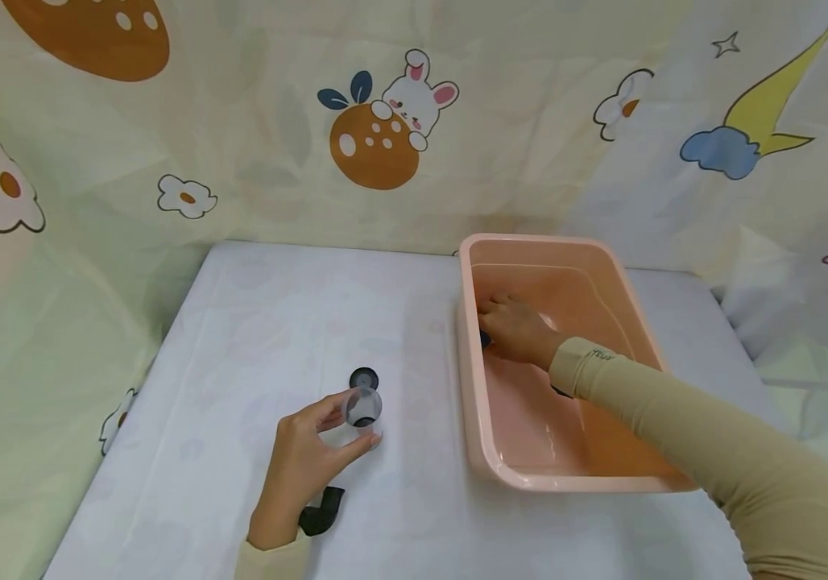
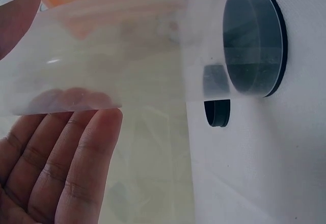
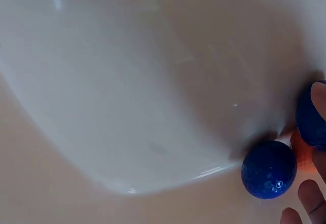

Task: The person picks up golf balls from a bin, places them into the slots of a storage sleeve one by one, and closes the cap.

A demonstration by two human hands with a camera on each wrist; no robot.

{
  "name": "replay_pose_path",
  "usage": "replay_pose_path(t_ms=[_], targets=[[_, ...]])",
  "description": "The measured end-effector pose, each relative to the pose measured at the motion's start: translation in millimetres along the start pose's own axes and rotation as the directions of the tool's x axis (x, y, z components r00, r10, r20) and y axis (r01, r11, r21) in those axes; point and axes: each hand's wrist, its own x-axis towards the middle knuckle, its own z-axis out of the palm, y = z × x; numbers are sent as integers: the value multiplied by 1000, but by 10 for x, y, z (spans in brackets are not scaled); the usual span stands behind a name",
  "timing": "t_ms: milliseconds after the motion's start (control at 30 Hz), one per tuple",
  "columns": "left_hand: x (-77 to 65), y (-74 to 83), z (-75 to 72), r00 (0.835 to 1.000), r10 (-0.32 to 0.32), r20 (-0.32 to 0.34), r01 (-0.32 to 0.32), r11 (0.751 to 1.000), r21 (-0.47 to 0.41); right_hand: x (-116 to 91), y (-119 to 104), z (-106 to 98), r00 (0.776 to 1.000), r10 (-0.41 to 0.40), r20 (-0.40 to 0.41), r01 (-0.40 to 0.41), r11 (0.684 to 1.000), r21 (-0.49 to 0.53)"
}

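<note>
My left hand holds a clear plastic tube upright on the table, thumb on one side and fingers on the other. A dark round base closes its lower end. Just behind the tube lies a small round black cap. Inside the pink basin, my right hand reaches to the left wall and grips a blue golf ball between thumb and finger. Another blue golf ball and a partly hidden orange ball lie against it.
The basin stands on the right of the white-covered table, its walls rising around my right hand. A patterned cloth hangs behind and at the sides. A black curved piece shows beside my left wrist.
</note>
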Motion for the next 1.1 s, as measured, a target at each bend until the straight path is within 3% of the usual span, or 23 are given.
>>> replay_pose_path(t_ms=[233,433,667,800,1100], targets=[[2,17,4,1000,-7,8,7,1000,1,-28,28,40,1000,10,-9,-9,1000,9],[5,19,9,1000,-2,12,2,1000,8,-66,31,-5,999,28,30,-28,1000,9],[6,5,8,1000,18,-1,-18,1000,10,-119,34,-142,998,8,-61,1,989,146],[8,-3,6,1000,28,-5,-28,1000,5,-166,53,-208,996,61,-64,-49,984,173],[7,7,6,1000,21,-3,-21,1000,-9,-317,96,-465,972,221,-79,-165,882,442]])
